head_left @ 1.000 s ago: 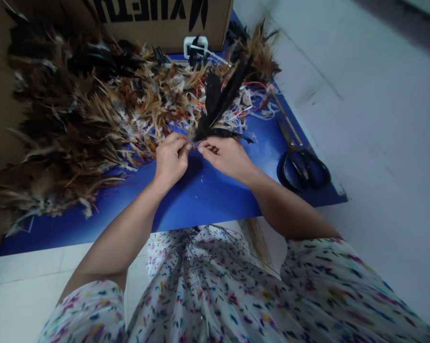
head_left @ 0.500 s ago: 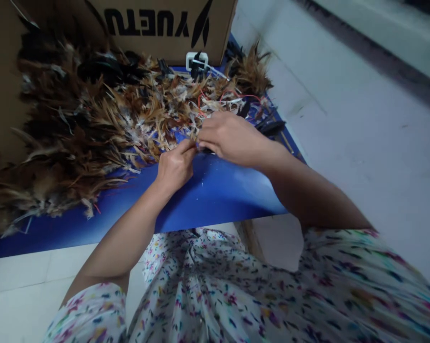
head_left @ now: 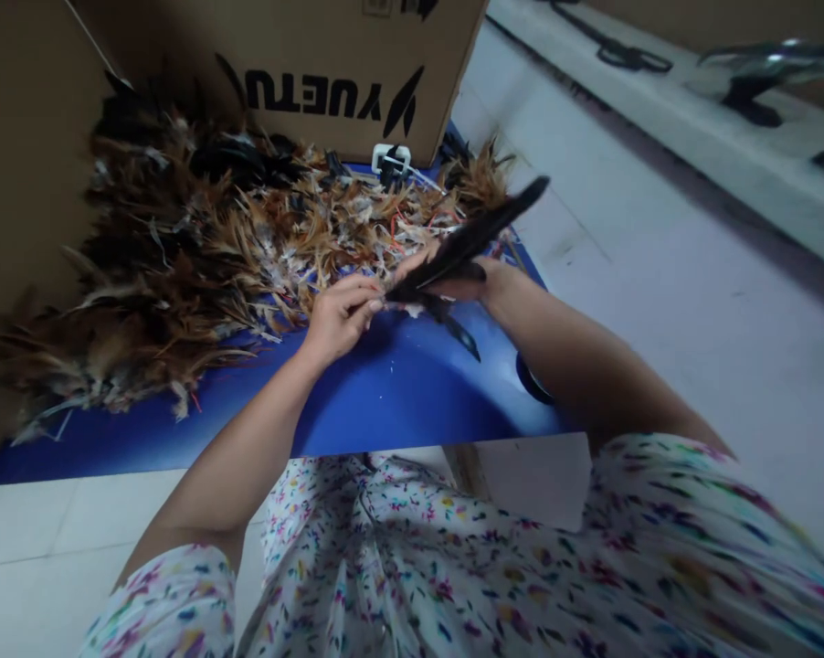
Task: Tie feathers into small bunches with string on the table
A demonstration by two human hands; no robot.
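Note:
Several dark feathers (head_left: 470, 236) fan out to the right above the blue tabletop (head_left: 412, 393), one long and the others shorter. Pinched at their quill ends, they meet the fingertips of my left hand (head_left: 343, 315), which is closed on them. My right hand (head_left: 429, 270) lies just behind the feathers, partly covered by them; its fingers are hidden, so its grip does not show. Beyond both hands spreads a large heap of brown and black feathers (head_left: 248, 228) with pale fluffy bases and some red strands among them.
A cardboard box (head_left: 330, 55) with upside-down lettering stands behind the heap. In front of it sits a white square-rimmed object (head_left: 390, 161). A round dark object (head_left: 533, 379) shows beside my right forearm. A pale ledge (head_left: 659, 100) with metal fittings runs along the right.
The dark feathers have come up into view between my hands, pointing right. My right hand has turned and now sits behind them. The view has shifted, showing more of the box and ledge.

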